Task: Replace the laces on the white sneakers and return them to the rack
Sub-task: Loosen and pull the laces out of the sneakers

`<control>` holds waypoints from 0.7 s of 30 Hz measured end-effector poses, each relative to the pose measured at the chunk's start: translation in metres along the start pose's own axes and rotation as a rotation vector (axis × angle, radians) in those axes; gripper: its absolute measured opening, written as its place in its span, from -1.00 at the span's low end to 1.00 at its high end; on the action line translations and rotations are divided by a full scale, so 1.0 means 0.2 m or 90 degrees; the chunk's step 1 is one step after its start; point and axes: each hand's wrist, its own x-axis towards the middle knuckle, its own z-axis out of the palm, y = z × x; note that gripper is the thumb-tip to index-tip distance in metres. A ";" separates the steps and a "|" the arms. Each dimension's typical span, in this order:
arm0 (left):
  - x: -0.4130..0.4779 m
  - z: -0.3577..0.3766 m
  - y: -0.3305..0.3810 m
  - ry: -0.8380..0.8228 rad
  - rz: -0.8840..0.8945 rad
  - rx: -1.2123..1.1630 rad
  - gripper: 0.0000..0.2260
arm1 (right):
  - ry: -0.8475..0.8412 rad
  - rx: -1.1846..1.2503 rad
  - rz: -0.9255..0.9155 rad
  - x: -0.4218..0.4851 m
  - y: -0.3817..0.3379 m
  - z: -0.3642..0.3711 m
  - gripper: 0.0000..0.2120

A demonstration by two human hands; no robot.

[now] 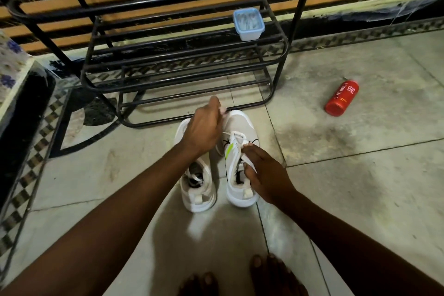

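While the two white sneakers stand side by side on the floor (336, 175), toes toward the black rack (187, 55), the work centres on the right sneaker (240, 125). The right hand (264, 175) grips its collar and tongue, thumb tucked inside, most likely to steady the shoe against the pull. The left hand (206, 130) hovers with fingers curled over the toe area and seems to pinch an end of the lace (236, 138), drawing it up from the eyelets. The left sneaker (197, 190) sits just below the left wrist, untouched, a loose lace lying in its opening. A lidded tub (248, 24) waits on the rack, and a red bottle (341, 98) lies well apart.
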 end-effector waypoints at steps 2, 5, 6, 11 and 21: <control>-0.01 0.04 -0.03 -0.057 -0.010 0.092 -0.82 | 0.004 0.030 0.017 -0.01 0.00 0.01 -0.49; -0.03 0.06 -0.05 -0.067 -0.005 0.103 -0.75 | -0.005 0.063 0.046 -0.02 -0.01 0.02 -0.45; -0.03 0.06 -0.05 -0.069 0.000 0.094 -0.71 | -0.006 0.071 0.051 -0.02 -0.01 0.03 -0.44; -0.03 0.07 -0.04 -0.139 0.034 0.148 -0.53 | -0.003 0.088 0.046 -0.02 -0.01 0.02 -0.46; -0.01 0.13 -0.09 -0.163 0.126 0.227 -0.89 | -0.010 0.066 0.051 -0.02 -0.01 0.02 -0.48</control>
